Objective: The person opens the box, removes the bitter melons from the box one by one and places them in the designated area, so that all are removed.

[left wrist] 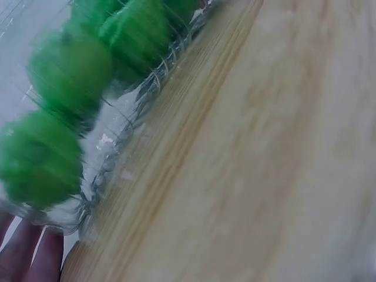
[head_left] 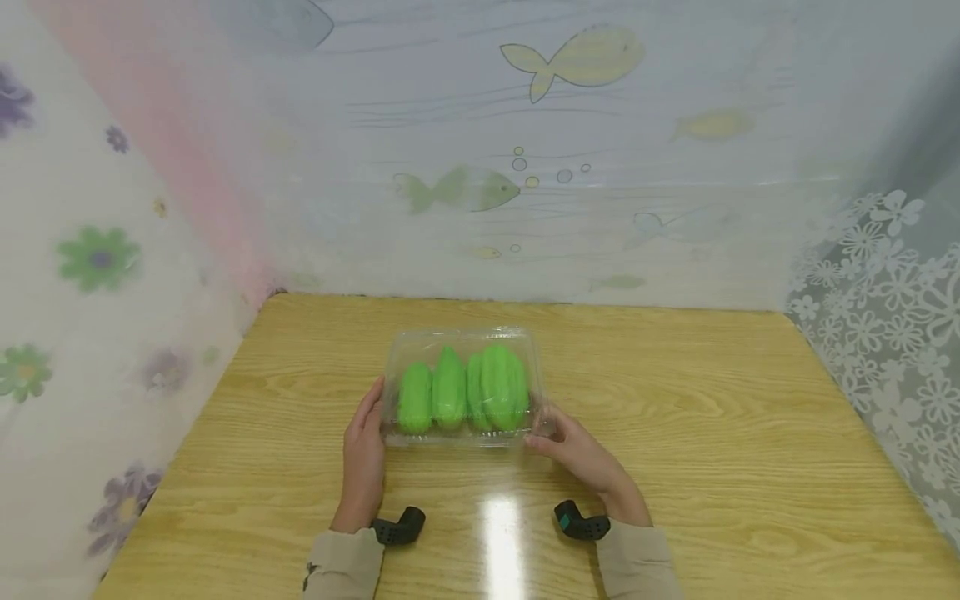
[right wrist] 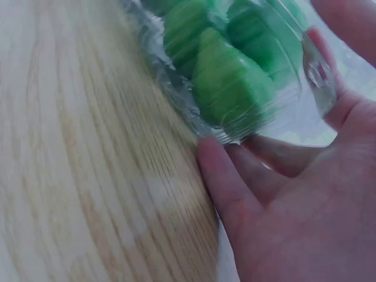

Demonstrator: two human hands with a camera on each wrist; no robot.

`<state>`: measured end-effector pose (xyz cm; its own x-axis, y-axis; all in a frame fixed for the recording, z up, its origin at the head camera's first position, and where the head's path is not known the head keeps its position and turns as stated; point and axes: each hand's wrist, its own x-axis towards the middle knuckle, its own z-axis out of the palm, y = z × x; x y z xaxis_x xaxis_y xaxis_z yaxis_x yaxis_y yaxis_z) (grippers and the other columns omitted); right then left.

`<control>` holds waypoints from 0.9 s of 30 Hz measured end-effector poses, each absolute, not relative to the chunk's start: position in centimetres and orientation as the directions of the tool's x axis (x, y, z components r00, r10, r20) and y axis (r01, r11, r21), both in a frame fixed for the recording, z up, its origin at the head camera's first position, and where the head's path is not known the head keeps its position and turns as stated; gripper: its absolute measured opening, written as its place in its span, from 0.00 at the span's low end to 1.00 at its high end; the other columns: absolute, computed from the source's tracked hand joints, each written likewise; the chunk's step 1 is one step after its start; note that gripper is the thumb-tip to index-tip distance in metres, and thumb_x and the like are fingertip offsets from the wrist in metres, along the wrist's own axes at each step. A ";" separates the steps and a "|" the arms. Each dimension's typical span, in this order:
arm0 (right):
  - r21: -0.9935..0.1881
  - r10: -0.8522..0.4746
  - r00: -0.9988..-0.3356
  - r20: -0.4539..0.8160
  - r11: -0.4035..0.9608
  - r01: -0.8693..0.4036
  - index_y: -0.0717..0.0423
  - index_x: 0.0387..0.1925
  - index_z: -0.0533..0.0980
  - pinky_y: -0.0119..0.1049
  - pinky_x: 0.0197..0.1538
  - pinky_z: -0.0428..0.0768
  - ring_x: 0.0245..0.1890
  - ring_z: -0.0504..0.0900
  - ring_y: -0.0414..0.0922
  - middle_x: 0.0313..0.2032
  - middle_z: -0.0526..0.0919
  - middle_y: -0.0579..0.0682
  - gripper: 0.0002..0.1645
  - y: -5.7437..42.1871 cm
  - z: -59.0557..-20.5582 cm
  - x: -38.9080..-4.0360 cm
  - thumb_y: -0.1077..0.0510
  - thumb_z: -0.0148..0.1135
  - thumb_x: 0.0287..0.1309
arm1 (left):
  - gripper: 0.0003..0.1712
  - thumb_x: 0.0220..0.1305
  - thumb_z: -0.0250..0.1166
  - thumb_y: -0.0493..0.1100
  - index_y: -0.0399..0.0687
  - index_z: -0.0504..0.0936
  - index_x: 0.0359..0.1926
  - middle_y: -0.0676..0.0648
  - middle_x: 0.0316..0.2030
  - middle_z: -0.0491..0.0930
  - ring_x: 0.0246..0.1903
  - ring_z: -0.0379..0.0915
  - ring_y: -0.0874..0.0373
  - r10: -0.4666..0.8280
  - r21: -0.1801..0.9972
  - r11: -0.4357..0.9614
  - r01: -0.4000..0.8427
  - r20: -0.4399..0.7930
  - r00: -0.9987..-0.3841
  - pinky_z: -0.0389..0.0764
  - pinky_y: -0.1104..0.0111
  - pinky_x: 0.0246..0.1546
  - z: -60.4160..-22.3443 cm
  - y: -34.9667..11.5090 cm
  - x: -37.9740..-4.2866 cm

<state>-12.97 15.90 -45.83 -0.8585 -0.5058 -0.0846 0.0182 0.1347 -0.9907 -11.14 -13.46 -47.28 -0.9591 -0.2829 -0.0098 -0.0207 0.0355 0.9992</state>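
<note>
Clear plastic box (head_left: pixel 450 440) with green pieces (head_left: pixel 449 392) inside, at or just above the wooden table (head_left: pixel 675 383); blur in the wrist views, so I can't tell if the whole base touches wood. Left hand (head_left: pixel 363 458) grips the box's left end, fingers reaching up along that side, gap only as wide as the plastic they hold; its thumb isn't clearly shown. Right hand (head_left: pixel 588 458) holds the box's near right corner, thumb at the front edge, other fingers bent round the side and under the rim, nothing else in the grasp. Can't read grip force on either. Pieces stand roughly side by side in the box, right ones overlapping, so no firm count. Black wrist mounts (head_left: pixel 401 527) sit nearer the wearer than the box, one by each wrist; printed wall sheet (head_left: pixel 450 267) rises beyond it. Risks, my read: thin walls could buckle if both hands squeeze inward; uneven lift would tilt the box and let the pieces slide to one end; smooth plastic could slip off the right fingers, since they have mostly a corner; lid could pop if its edge isn't latched, and I can't see that it is
</note>
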 end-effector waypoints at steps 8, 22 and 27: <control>-0.974 -0.505 -0.857 -0.108 0.226 -0.010 0.57 0.37 0.68 0.41 0.40 0.71 0.47 0.66 0.51 0.65 0.51 0.58 0.11 15.6 -44.3 -12.6 0.55 0.58 0.57 | 0.23 0.70 0.39 0.52 0.62 0.61 0.64 0.63 0.62 0.57 0.62 0.47 0.68 -0.271 0.999 0.030 -0.016 -0.007 -0.963 0.52 0.64 0.62 -47.5 -13.5 -11.2; -0.989 -0.388 -0.921 0.030 0.123 -0.084 0.51 0.53 0.72 0.47 0.58 0.63 0.65 0.51 0.48 0.67 0.49 0.40 0.21 15.7 -45.9 -13.7 0.56 0.58 0.57 | 0.22 0.69 0.43 0.52 0.52 0.60 0.61 0.55 0.58 0.65 0.58 0.58 0.63 -0.278 0.998 -0.037 0.059 0.047 -0.959 0.58 0.62 0.58 -47.2 -13.4 -11.4; -0.986 -0.246 -0.964 0.104 0.102 -0.132 0.53 0.52 0.73 0.40 0.54 0.69 0.60 0.63 0.46 0.63 0.59 0.39 0.24 15.5 -47.0 -14.0 0.52 0.61 0.54 | 0.21 0.70 0.42 0.50 0.50 0.59 0.60 0.53 0.58 0.65 0.58 0.59 0.63 -0.297 0.997 -0.063 0.042 0.021 -0.955 0.60 0.63 0.57 -47.5 -13.4 -11.3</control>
